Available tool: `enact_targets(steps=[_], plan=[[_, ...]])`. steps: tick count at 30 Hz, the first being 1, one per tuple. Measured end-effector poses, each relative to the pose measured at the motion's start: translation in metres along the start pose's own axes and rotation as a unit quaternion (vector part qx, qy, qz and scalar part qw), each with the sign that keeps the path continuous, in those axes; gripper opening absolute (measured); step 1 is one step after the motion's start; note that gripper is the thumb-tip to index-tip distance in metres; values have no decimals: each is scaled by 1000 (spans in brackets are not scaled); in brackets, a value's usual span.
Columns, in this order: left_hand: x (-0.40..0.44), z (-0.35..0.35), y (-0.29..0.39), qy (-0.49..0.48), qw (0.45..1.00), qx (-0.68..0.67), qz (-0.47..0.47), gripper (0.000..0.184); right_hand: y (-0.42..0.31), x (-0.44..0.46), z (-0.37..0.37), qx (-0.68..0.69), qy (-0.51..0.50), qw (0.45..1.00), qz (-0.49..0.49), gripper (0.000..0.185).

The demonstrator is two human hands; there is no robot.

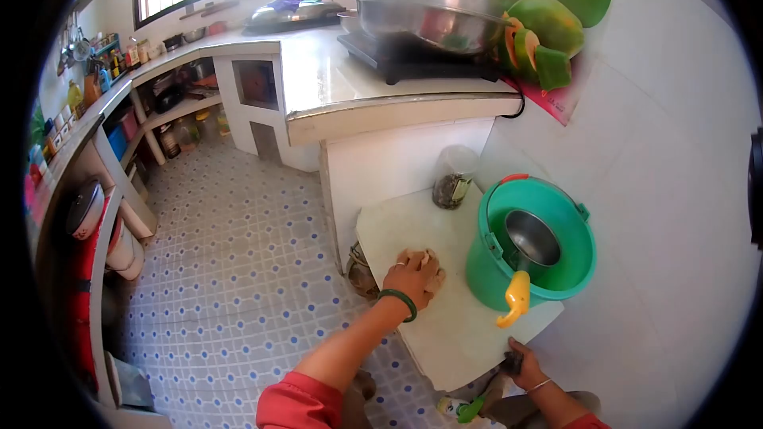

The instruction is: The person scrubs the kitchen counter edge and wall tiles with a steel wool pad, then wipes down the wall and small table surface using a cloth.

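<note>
My left hand (407, 280), with a dark green bangle at its wrist, presses a crumpled beige cloth (433, 272) flat on a pale low tabletop (453, 342). The fingers are bent over the cloth. At the tabletop's near right corner is my right hand (527, 369), its fingers curled around something dark that I cannot make out. A green bucket (474, 274) stands on the right part of the tabletop. Inside it rests a metal dipper (534, 237), whose yellow handle (517, 295) hangs over the rim. Behind them stands a clear jar (453, 183) with dark contents.
A counter (326, 83) rises behind the tabletop, carrying a steel pot (429, 20) on a black cooker (397, 59). Green papayas (548, 20) are at its right end. White wall (668, 191) borders the right side. Patterned floor tiles (230, 270) stretch left towards shelves (183, 111).
</note>
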State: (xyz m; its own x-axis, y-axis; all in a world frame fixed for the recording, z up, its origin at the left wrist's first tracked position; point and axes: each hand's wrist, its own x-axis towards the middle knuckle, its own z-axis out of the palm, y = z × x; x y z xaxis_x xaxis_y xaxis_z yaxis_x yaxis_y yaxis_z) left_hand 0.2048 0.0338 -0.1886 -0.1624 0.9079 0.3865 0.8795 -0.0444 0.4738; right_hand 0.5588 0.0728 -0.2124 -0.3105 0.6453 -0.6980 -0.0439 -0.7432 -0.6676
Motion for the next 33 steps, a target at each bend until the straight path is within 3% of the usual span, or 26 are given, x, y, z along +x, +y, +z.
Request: enact_targets(steps=[2, 4, 11, 13, 16, 23, 25, 26, 28, 29, 31, 32, 33], plan=[[-3, -22, 16, -37, 997, 64, -39, 64, 3, 7, -2, 18, -4, 1000, 2, 27], [-6, -17, 13, 16, 993, 114, -27, 69, 6, 15, -13, 1, -19, 1000, 11, 38], [-1, -13, 3, -41, 994, 13, -101, 57, 7, 22, -15, -6, -37, 999, -36, 37], [6, -13, -2, 13, 986, -80, -144, 46, 6, 18, -11, 31, -22, 999, -36, 40], [22, -23, -14, 19, 972, -141, -188, 33, 11, 24, -23, 14, -6, 999, -29, 39], [64, -22, -33, 144, 960, -173, -166, 24, 3, 2, 4, 39, 5, 999, -35, 39], [74, -30, -26, -37, 967, -120, -221, 28, 2, 1, 6, -12, 49, 999, -10, 29], [79, -34, -18, -37, 968, -118, -217, 28, 3, 3, 3, -8, 48, 999, -12, 29], [94, -42, -4, 166, 973, 110, -117, 41, 5, 8, -1, 8, 18, 1000, -6, 28], [106, -41, -5, 167, 973, 113, -108, 41, 4, 9, 1, 15, 15, 1000, -11, 28], [136, -30, -17, 212, 969, -89, -92, 63, 2, 6, 7, -5, 49, 999, -18, 31], [150, -23, -20, 174, 973, -100, -117, 86, -5, -2, 12, -37, 57, 998, 5, 32], [164, -12, -25, 172, 974, -99, -111, 86, -10, -3, 16, -32, 57, 998, 2, 32]])
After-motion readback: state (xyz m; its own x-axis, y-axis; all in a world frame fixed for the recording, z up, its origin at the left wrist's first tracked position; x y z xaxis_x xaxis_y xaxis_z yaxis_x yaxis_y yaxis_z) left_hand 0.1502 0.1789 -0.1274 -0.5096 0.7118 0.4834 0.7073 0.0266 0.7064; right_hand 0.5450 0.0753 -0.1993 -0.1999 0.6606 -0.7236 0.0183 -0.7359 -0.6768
